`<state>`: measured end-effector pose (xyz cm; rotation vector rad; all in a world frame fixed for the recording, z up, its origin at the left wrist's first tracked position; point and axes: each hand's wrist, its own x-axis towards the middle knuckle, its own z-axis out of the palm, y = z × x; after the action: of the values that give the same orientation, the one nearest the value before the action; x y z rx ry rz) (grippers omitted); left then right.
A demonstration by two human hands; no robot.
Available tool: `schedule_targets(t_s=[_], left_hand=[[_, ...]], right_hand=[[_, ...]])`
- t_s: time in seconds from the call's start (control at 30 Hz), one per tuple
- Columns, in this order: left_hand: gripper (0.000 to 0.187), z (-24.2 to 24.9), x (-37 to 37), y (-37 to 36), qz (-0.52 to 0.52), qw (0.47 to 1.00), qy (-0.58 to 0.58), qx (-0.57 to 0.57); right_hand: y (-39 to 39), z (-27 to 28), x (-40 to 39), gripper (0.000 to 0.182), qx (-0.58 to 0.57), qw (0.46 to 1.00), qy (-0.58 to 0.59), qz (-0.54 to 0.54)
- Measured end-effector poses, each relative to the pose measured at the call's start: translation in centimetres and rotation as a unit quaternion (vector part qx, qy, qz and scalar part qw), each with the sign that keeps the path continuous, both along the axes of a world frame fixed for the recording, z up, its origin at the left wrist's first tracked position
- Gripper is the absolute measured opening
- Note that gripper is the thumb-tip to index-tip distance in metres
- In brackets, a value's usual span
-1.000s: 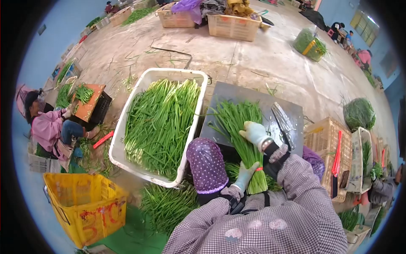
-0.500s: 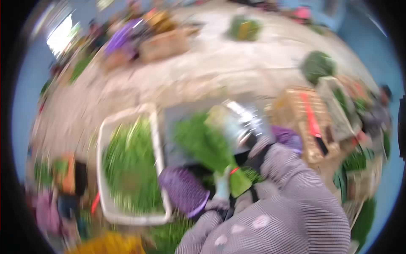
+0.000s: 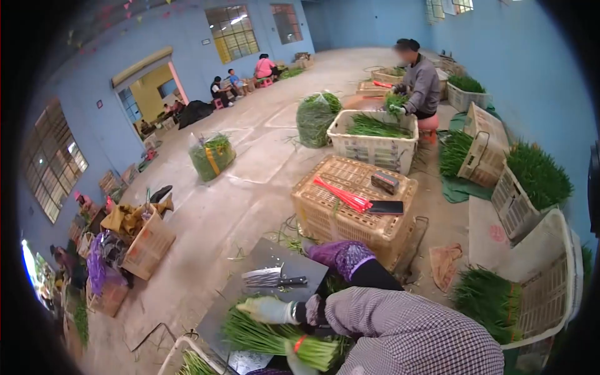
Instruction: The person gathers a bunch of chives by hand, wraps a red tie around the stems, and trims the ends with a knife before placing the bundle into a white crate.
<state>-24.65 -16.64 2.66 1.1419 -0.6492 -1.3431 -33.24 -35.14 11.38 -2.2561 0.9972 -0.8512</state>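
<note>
Pale floor [image 3: 212,215] stretches away to blue walls [image 3: 534,50]. Farther off a person [image 3: 424,87] sits by a bin of greens. Nearer, a tan crate [image 3: 356,228] stands beyond the dark tabletop [image 3: 309,256]; a white tub [image 3: 178,353] is cut off by the lower edge. The green bunch [image 3: 250,337] lies at the near part of the tabletop, leaves leftward, stem ends rightward. The gloved right hand [image 3: 270,309] lies over the leaves; whether it grips cannot be told. The left hand [image 3: 299,365], partly out of view, grips the stems from below. Past the right hand rests a knife [image 3: 265,277]. Red ties [image 3: 340,194], a phone [image 3: 387,207] and a dark box [image 3: 384,182] lie on the crate. A red band [image 3: 300,343] rings the bunch.
</note>
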Motion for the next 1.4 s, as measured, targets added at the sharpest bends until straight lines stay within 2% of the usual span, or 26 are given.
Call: schedule_targets(t_s=[0.07,0.1,0.13,0.17,0.2,0.23,0.37,0.43,0.47,0.5,0.6,0.63,0.7,0.73,0.8,0.83,0.87,0.93,0.97,1.13,1.2,1.23,1.27,1.33,1.37,1.4], left_hand=[[0.05,3.7,1.2,-0.6,-0.041,0.997,-0.061,-0.031],[0.051,5.9,1.8,-1.1,-0.064,0.992,-0.089,-0.058],[0.052,8.2,1.8,-2.1,-0.091,0.986,-0.109,-0.091],[0.053,10.7,1.2,-3.6,-0.125,0.976,-0.127,-0.128],[0.054,13.3,-0.6,-5.9,-0.165,0.963,-0.135,-0.167],[0.056,15.5,-3.4,-8.6,-0.21,0.945,-0.143,-0.207],[0.061,19.8,-19.2,-17.2,-0.366,0.858,-0.148,-0.328],[0.063,20.0,-22.4,-16.6,-0.395,0.841,-0.151,-0.337],[0.058,20.4,-23.4,-14.9,-0.382,0.869,-0.137,-0.283],[0.053,20.7,-24.4,-13.5,-0.367,0.893,-0.123,-0.228],[0.046,20.3,-25.6,-11.8,-0.304,0.915,-0.085,-0.25],[0.047,20.4,-14.4,-12.4,-0.288,0.916,-0.181,-0.214],[0.05,20.6,8.1,-13.3,-0.271,0.881,-0.366,-0.128],[0.056,21.7,3.3,-10.3,-0.18,0.963,-0.1,-0.175],[0.063,19.8,-0.8,-7.3,-0.153,0.965,-0.11,-0.183],[0.069,19.2,-3.4,-7.0,-0.183,0.956,-0.111,-0.202],[0.076,18.7,-5.3,-7.2,-0.221,0.943,-0.11,-0.222],[0.068,16.9,-5.9,-7.9,-0.183,0.953,-0.141,-0.197],[0.056,16.7,-6.5,-8.1,-0.146,0.948,-0.191,-0.209],[0.051,17.6,-8.0,-9.0,-0.098,0.961,-0.12,-0.228],[0.049,18.9,-8.2,-8.8,-0.121,0.958,-0.15,-0.213],[0.049,18.5,-8.0,-9.1,-0.128,0.955,-0.157,-0.217],[0.049,18.2,-8.0,-9.1,-0.133,0.954,-0.157,-0.218],[0.061,17.6,-7.7,-8.8,-0.11,0.942,-0.219,-0.228],[0.068,17.6,-7.7,-8.6,-0.09,0.924,-0.279,-0.246],[0.068,17.3,-7.7,-8.5,-0.097,0.92,-0.283,-0.252]], right_hand=[[-0.9,1.4,-4.2,0.071,-0.148,0.988,0.04,0.016],[0.7,4.1,-6.9,0.083,-0.176,0.977,0.12,0.02],[0.8,3.8,-8.6,0.092,-0.205,0.97,0.119,0.051],[2.4,6.5,-10.9,0.109,-0.21,0.966,0.102,0.111],[3.8,8.2,-12.2,0.131,-0.204,0.953,0.155,0.162],[4.5,8.6,-12.5,0.138,-0.164,0.948,0.131,0.239],[8.1,11.7,-10.4,0.141,-0.224,0.916,0.138,0.304],[8.8,12.7,-10.6,0.139,-0.211,0.91,0.113,0.338],[8.6,13.0,-12.1,0.134,-0.206,0.915,0.079,0.338],[8.3,12.9,-14.0,0.13,-0.201,0.932,0.041,0.299],[7.7,12.1,-16.9,0.117,-0.146,0.977,-0.135,0.075],[8.0,11.4,-16.1,0.112,-0.096,0.979,-0.181,-0.004],[8.2,12.0,-15.2,0.103,0.033,0.97,-0.234,-0.054],[8.1,12.3,-14.6,0.099,0.114,0.957,-0.263,-0.039],[6.8,11.2,-13.5,0.094,0.308,0.823,-0.476,0.039],[6.6,11.8,-13.9,0.105,0.254,0.85,-0.462,0.012],[6.6,12.0,-14.3,0.105,0.251,0.853,-0.459,0.008],[6.6,12.3,-14.0,0.11,0.085,0.913,-0.388,-0.093],[6.7,12.3,-13.8,0.111,0.062,0.917,-0.382,-0.099],[9.1,12.5,-15.4,0.111,-0.021,0.911,-0.397,-0.108],[8.5,14.2,-17.4,0.102,-0.137,0.907,-0.295,-0.267],[8.0,15.7,-18.2,0.088,-0.219,0.898,-0.255,-0.285],[7.9,17.4,-18.4,0.068,-0.237,0.89,-0.266,-0.285],[7.9,19.1,-19.1,0.045,-0.169,0.91,-0.236,-0.294],[7.6,19.5,-19.0,0.045,-0.174,0.906,-0.244,-0.3],[7.4,19.8,-19.2,0.038,-0.104,0.917,-0.222,-0.315]])
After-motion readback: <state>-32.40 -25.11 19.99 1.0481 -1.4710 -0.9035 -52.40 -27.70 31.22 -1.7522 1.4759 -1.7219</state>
